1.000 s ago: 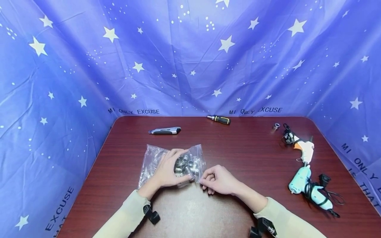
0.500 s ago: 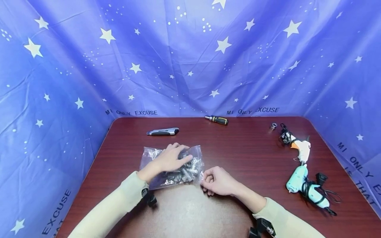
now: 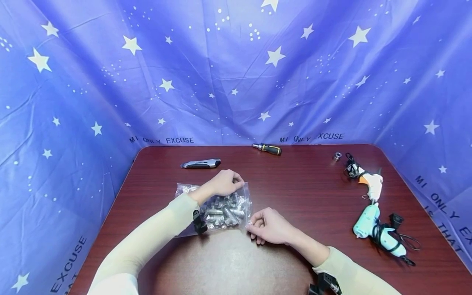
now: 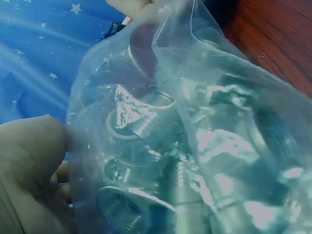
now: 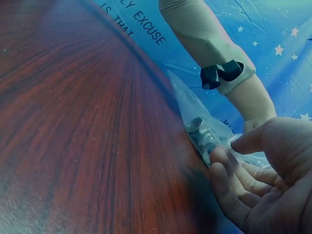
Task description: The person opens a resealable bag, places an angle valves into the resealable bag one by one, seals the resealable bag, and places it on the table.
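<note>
A clear plastic bag [image 3: 225,211] full of threaded metal fittings lies on the dark red table [image 3: 313,192]. My left hand [image 3: 236,182] reaches over it and pinches its far right corner. The right hand [image 3: 254,224] has curled fingers and pinches the near right corner. The left wrist view is filled by the bag [image 4: 195,146] and its fittings, with my thumb [image 4: 29,161] against the plastic edge. From the right wrist I see my right hand's fingers [image 5: 234,190] on the bag [image 5: 204,131], and behind it the left forearm with a black strap.
At the table's back lie a grey utility knife [image 3: 200,164] and a black-and-yellow screwdriver [image 3: 267,149]. A small metal fitting [image 3: 336,156], a white glue gun [image 3: 372,184] and a teal glue gun [image 3: 376,231] with cords lie on the right. Blue star cloth surrounds the table.
My left hand has moved from the top of the fittings to the bag's far right corner. The right hand has stayed at the near corner.
</note>
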Action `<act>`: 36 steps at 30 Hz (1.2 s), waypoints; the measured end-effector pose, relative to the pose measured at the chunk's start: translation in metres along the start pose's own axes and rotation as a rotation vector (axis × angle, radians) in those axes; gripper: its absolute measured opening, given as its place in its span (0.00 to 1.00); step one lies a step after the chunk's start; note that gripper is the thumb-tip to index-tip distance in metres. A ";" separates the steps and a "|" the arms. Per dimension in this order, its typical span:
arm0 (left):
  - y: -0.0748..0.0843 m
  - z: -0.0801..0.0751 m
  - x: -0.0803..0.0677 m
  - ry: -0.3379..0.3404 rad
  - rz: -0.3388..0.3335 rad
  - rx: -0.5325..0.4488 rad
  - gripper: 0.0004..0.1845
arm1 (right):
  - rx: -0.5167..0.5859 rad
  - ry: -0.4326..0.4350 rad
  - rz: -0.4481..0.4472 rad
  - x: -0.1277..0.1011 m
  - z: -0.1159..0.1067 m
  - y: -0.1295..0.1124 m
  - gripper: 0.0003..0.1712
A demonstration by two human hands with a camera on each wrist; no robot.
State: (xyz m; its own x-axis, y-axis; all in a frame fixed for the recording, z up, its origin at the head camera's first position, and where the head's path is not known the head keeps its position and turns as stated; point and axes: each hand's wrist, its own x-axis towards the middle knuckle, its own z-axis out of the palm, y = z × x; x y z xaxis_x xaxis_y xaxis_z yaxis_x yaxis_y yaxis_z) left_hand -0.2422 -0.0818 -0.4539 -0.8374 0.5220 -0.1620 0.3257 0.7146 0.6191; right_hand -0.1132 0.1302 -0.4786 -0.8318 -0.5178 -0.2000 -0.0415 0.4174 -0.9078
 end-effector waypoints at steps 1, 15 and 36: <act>0.000 0.000 0.001 0.003 -0.005 -0.025 0.12 | 0.000 0.003 -0.002 0.000 0.000 0.000 0.13; 0.001 -0.006 0.006 0.032 -0.043 -0.254 0.10 | -0.130 0.083 -0.058 -0.003 -0.013 -0.004 0.10; 0.020 -0.033 0.001 0.313 0.062 -0.575 0.09 | -0.204 0.341 -0.100 -0.007 -0.078 -0.021 0.05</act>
State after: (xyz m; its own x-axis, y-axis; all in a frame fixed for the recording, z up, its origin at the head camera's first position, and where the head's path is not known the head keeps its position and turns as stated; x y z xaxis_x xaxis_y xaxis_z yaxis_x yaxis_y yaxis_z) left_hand -0.2515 -0.0823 -0.4162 -0.9411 0.3317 0.0650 0.1638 0.2793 0.9461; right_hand -0.1496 0.1831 -0.4291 -0.9525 -0.3002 0.0509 -0.2123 0.5348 -0.8178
